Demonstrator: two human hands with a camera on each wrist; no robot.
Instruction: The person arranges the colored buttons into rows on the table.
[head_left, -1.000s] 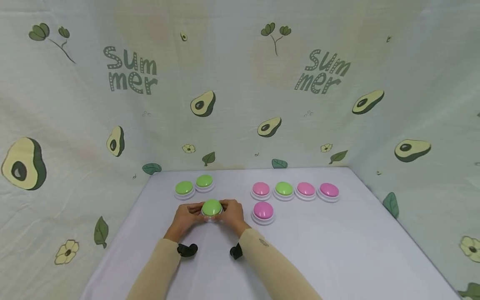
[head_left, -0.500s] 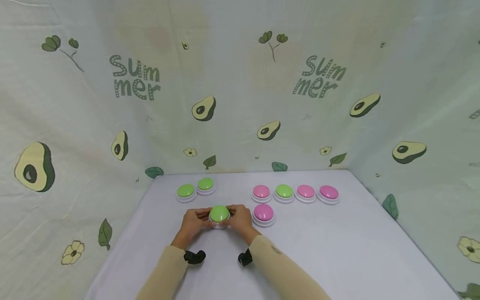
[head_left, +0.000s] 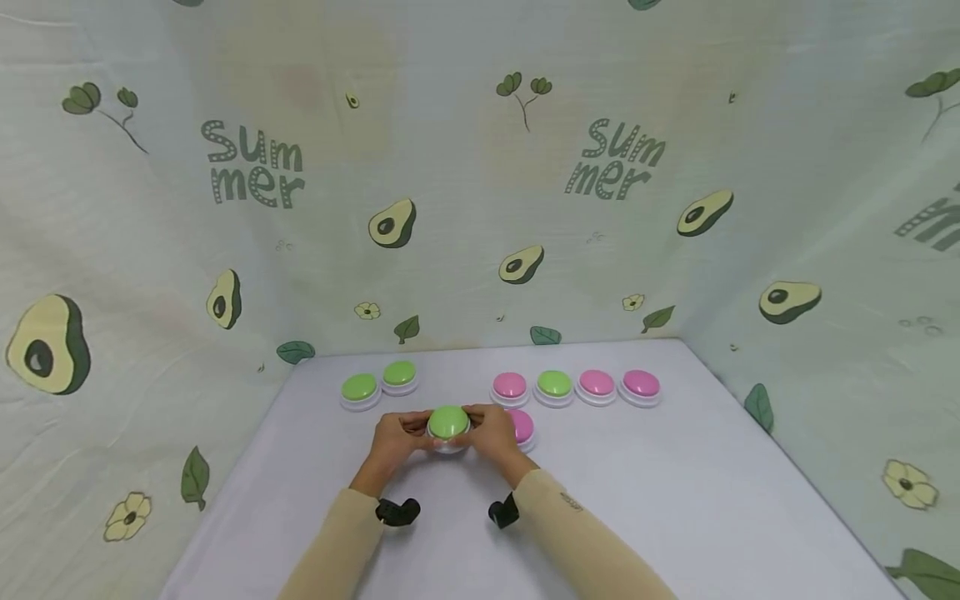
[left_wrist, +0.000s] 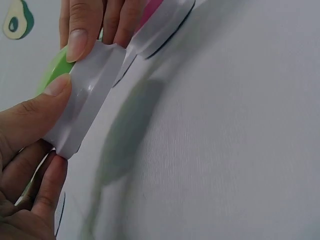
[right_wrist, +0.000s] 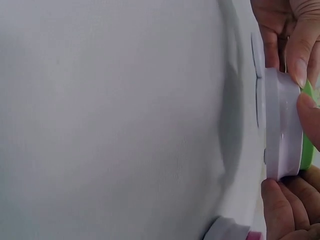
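Between both hands is a push button with a green dome [head_left: 447,422] and a round white base [left_wrist: 90,95]. My left hand [head_left: 396,438] grips its left side, thumb at the near rim and fingers beneath and behind. From the right, my right hand [head_left: 492,433] pinches it in the same way. A shadow falls on the table below the base in both wrist views, with a gap between them. Just right of the held button, a magenta push button [head_left: 522,425] is partly hidden behind my right hand.
Two green buttons [head_left: 359,387] stand at the back left of the white table [head_left: 675,500]. A row at the back right has a pink button [head_left: 510,385], a green one [head_left: 554,384], another pink one [head_left: 596,382] and a magenta one [head_left: 641,383]. Printed cloth [head_left: 450,167] walls the table.
Both hands have carried the green button to the right, nearer the front magenta button, which my right hand now partly covers. The head view has shifted slightly. The other buttons stay put.
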